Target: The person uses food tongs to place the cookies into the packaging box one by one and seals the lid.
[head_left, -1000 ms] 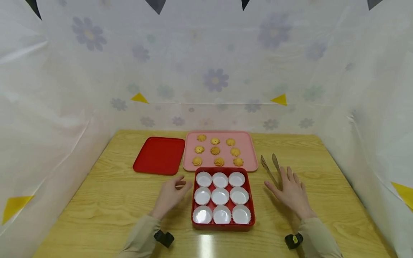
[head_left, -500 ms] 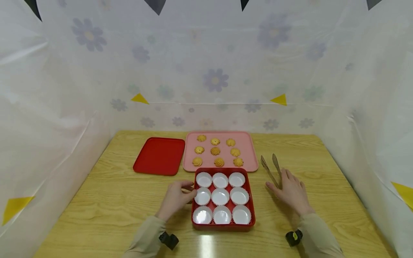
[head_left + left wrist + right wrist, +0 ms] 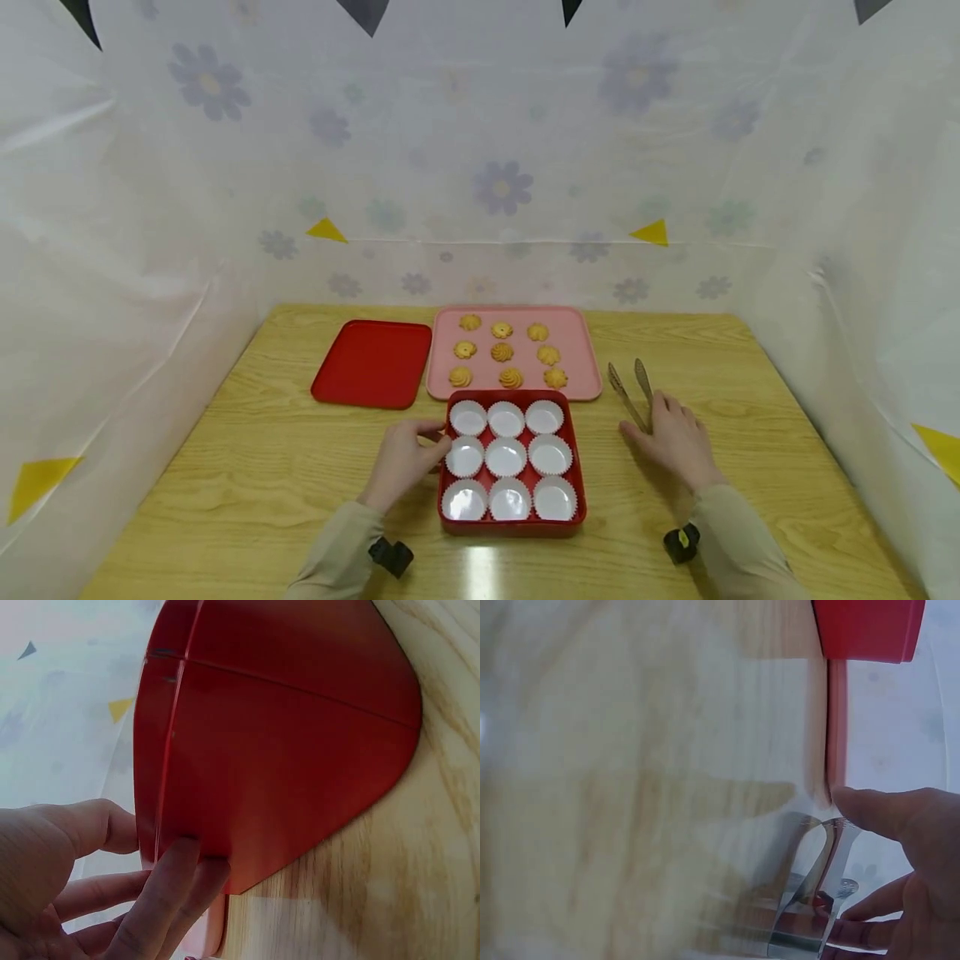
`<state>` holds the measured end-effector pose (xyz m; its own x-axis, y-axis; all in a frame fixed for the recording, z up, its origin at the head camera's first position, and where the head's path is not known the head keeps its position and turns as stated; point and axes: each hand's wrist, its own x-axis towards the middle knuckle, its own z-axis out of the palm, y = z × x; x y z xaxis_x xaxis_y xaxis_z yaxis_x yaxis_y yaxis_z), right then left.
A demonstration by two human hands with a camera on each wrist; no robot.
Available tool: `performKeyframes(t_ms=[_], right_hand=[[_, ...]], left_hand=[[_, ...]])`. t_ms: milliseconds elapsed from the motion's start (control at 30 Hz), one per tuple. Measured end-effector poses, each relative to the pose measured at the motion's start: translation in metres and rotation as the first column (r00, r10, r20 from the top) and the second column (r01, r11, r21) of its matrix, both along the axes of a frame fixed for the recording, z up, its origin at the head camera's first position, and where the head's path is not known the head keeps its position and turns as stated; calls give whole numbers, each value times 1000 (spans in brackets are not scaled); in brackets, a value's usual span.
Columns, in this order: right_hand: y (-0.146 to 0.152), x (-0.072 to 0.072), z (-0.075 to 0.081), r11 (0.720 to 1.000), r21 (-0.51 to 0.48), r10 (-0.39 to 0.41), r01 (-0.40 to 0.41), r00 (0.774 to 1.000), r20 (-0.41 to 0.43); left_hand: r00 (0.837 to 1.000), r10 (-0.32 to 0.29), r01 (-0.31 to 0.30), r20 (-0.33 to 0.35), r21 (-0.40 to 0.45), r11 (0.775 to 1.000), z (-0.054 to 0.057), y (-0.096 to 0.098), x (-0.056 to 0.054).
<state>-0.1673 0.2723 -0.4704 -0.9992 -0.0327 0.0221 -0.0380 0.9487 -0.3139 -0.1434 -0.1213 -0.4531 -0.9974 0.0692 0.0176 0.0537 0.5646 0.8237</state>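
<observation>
A red square box (image 3: 512,527) stands at the front middle, holding several white fluted paper cups (image 3: 506,457). My left hand (image 3: 405,460) grips the box's left wall, thumb at the rim and fingers on the outer side, as the left wrist view shows. On the right, my right hand (image 3: 677,440) hovers over or rests by metal tongs (image 3: 627,393), thumb on one side and fingers on the other. In the right wrist view the tongs (image 3: 810,892) lie on the table between thumb and fingers, not visibly pinched.
A pink tray (image 3: 587,367) with several piped cookies (image 3: 502,352) lies behind the box. To its left is a flat red square lid or tray (image 3: 372,364). White patterned sheeting (image 3: 480,167) encloses the wooden table (image 3: 255,483) at the back and sides.
My left hand has moved right onto the box's left wall, and the box has since shifted slightly left. My right hand has settled a little closer around the tongs.
</observation>
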Motion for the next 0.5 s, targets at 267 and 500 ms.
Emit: performKeyframes(t_ms=[267,500], right_hand=[[4,-12,-3,1000,1,-1,1,1000,11],[6,-18,-3,999,-49,-9,12,999,47]], left_hand=[[1000,5,-5,6,-13,1000,-3,1,-3],[1000,0,-1,-8,-43,999,-3,0,-3]])
